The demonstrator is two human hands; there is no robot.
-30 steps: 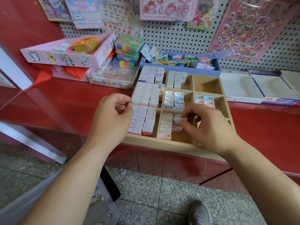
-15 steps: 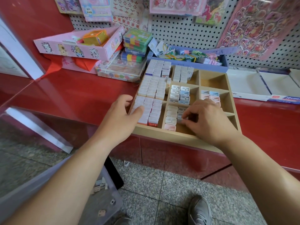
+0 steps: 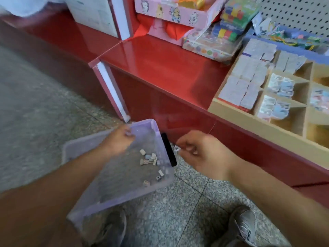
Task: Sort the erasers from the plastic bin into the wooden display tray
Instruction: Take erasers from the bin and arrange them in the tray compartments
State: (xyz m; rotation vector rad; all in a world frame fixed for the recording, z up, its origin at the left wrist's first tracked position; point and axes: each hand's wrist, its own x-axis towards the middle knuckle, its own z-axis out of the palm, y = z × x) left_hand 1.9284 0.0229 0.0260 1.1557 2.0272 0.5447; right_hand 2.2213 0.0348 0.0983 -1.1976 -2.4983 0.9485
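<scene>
Both hands (left (image 3: pixel 119 139), right (image 3: pixel 201 154)) moved from tray (image 3: pixel 249 120) to bin (image 3: pixel 80 142) | eight erasers (image 3: pixel 147 156) inside | grip unclear

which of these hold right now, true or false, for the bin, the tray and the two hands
1. The translucent purple plastic bin sits on the speckled stone floor. True.
2. The bin is empty. False: several small loose erasers lie in it.
3. The compartmented wooden display tray rests on the red counter. True.
4. Both hands are over the tray. False: the left hand is over the bin, and the right hand is beside it, above the floor.
5. Every tray compartment is packed full. False: several on the right show bare wood.
</scene>
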